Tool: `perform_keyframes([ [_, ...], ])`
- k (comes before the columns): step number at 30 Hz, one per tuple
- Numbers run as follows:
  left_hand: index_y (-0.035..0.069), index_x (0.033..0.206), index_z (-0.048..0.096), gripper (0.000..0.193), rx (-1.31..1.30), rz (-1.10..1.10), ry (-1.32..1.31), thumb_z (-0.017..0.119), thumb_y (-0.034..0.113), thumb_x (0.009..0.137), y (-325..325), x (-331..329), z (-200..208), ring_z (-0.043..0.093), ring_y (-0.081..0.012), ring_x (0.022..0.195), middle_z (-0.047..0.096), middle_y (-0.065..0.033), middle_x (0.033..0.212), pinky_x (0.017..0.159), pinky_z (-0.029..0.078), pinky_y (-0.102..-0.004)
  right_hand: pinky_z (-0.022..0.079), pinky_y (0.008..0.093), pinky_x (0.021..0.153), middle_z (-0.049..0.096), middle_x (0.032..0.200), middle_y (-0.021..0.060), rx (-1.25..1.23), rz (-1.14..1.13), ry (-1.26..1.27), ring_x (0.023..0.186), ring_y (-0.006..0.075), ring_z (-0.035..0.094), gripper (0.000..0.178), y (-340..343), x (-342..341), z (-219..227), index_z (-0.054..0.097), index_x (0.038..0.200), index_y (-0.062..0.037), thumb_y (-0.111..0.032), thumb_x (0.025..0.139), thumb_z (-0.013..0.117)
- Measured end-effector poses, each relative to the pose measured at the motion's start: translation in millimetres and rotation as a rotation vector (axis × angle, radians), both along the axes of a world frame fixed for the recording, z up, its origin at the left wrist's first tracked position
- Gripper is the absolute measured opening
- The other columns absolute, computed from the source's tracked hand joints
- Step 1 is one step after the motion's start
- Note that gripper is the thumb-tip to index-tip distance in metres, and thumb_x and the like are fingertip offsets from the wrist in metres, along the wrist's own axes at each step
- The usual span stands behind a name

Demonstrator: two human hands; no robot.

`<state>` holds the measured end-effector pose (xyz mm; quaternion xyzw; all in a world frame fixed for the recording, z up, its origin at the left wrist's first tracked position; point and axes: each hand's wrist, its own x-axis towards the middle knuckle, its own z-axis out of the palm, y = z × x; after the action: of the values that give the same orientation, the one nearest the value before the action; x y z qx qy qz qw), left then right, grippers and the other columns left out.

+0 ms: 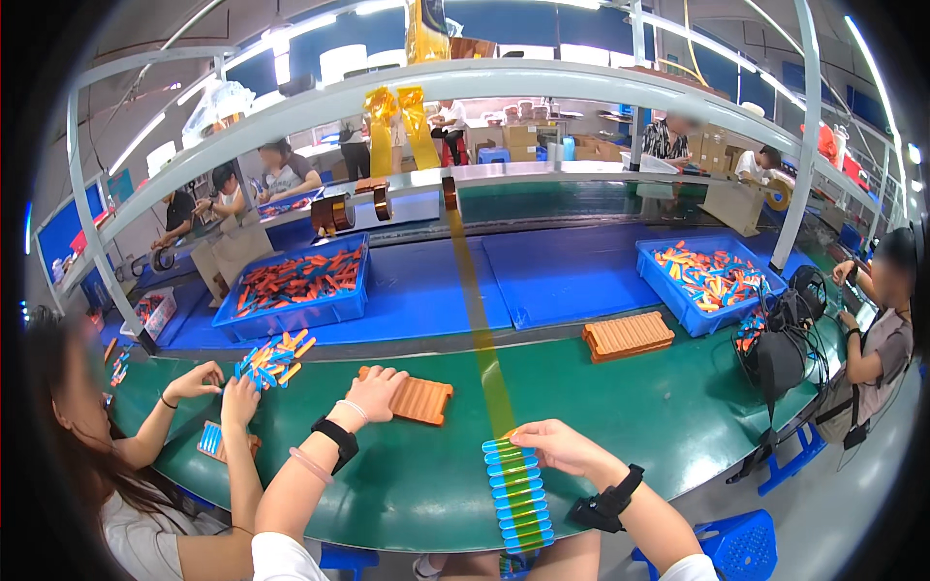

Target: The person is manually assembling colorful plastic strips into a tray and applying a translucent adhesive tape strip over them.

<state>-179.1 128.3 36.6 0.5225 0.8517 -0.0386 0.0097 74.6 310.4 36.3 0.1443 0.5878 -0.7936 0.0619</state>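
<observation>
My right hand (557, 447) pinches the upper end of a row of blue flat round-ended sticks (503, 481). Translucent yellow tape (480, 329) runs down the row's middle and stretches back to a roll (449, 194) on the overhead rail. The row's lower end reaches the table's near edge. Left of it, my left hand (376, 395) grips the left part of an orange grooved tray (422, 401), whose grooves show bare. The fingers lie over its top, and the palm hides that end.
A co-worker's hands (238, 395) are close on my left, by loose blue and orange sticks (275, 360). Another orange grooved tray (628, 336) lies at right. Blue bins (221, 324) (712, 320) of sticks stand behind. A person (877, 329) works at far right.
</observation>
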Motion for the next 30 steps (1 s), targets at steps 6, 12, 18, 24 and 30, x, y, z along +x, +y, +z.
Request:
perform_keyframes([
  [6, 0.015, 0.117, 0.036, 0.064, 0.043, 0.221, -0.023, 0.060, 0.008, 0.058, -2.4, -37.9, -13.9, 0.035, -0.0301, 0.108, 0.036, -0.0111, 0.109, 0.080, 0.040, -0.0525, 0.043, 0.0210, 0.059, 0.057, 0.079, 0.0023, 0.126, 0.005, -0.046, 0.067, 0.0073, 0.052, 0.027, -4.1, -3.9, -1.2, 0.052, 0.096, -0.0006, -0.023, 0.081, 0.053],
  [12, 0.015, 0.120, 0.034, 0.063, -0.012, 0.387, 0.040, 0.060, 0.014, 0.063, 4.2, -41.0, -6.8, 0.036, -0.0326, 0.109, 0.035, -0.0134, 0.113, 0.081, 0.039, -0.0520, 0.043, 0.0212, 0.064, 0.058, 0.083, 0.0026, 0.209, 0.042, -0.012, 0.072, 0.0075, 0.053, 0.028, -6.8, -4.2, 2.6, 0.057, 0.094, -0.0003, -0.025, 0.081, 0.053],
  [18, -0.001, 0.109, 0.044, 0.043, 0.401, 0.003, 0.072, 0.054, 0.017, 0.071, 24.2, 11.1, -24.4, 0.039, -0.0382, 0.107, 0.041, -0.0233, 0.115, 0.083, 0.040, -0.0404, 0.038, 0.0187, 0.060, 0.058, 0.081, 0.0000, 0.251, 0.060, 0.006, 0.069, 0.0051, 0.049, 0.026, -13.5, -4.8, 1.1, 0.058, 0.091, -0.0012, -0.025, 0.081, 0.054],
  [24, 0.006, 0.092, 0.051, 0.024, 0.502, 0.203, -1.542, 0.050, 0.028, 0.084, 23.1, 137.3, 18.0, 0.051, -0.0068, 0.076, 0.054, 0.0007, 0.086, 0.067, 0.043, -0.0223, 0.036, 0.0189, 0.052, 0.052, 0.065, -0.0014, 0.286, 0.029, 0.095, 0.058, 0.0052, 0.045, 0.023, -16.1, -4.7, 4.9, 0.056, 0.078, -0.0021, -0.025, 0.081, 0.053],
  [30, 0.009, 0.084, 0.054, 0.015, 0.631, 0.259, -1.744, 0.053, 0.024, 0.083, 13.0, 149.8, 15.3, 0.049, -0.0027, 0.072, 0.055, 0.0039, 0.080, 0.064, 0.041, -0.0203, 0.032, 0.0177, 0.053, 0.049, 0.064, -0.0047, 0.310, -0.004, 0.076, 0.058, 0.0031, 0.041, 0.020, -23.3, -1.4, 17.2, 0.054, 0.072, -0.0071, -0.024, 0.082, 0.051],
])
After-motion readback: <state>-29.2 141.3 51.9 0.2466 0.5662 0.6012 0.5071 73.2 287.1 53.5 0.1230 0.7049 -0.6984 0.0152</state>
